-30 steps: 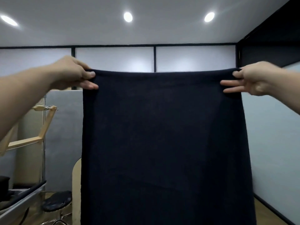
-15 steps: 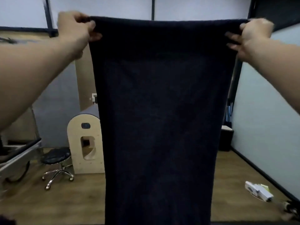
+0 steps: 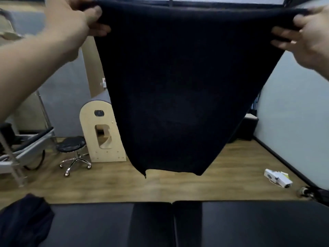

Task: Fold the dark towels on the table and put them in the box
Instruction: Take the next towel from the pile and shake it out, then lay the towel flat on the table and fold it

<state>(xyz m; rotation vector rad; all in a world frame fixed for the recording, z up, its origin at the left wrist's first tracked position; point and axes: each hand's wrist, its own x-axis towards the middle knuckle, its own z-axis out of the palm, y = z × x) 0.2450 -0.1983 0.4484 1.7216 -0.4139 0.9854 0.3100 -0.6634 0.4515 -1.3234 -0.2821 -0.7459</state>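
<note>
Head view, the only one supplied: we find one dark towel (image 3: 178, 86) held up in the air, spread by its top edge, hanging clear of the black padded counter (image 3: 249, 225), with its lower hem above the counter's far edge. The left hand (image 3: 71, 18) grips the upper left corner, fingers curled over the hem and thumb on the near face. The right hand (image 3: 311, 34) pinches the upper right corner in like manner, though blur hides the finer detail. Both arms are raised and stretched forward, set wide apart, keeping the top edge nearly taut. The cloth narrows toward its foot and drapes without creasing stiffly. We judge it soft, limp and light, unlikely to slip from a pinch but sure to sag wherever it is unsupported. The corners and the hem between them are, in our judgement, the sound places to take hold for folding. A second dark towel (image 3: 25, 220) lies crumpled on the counter's near left end, untouched. The box is not in view. We judge folding of the held towel not yet begun.
</note>
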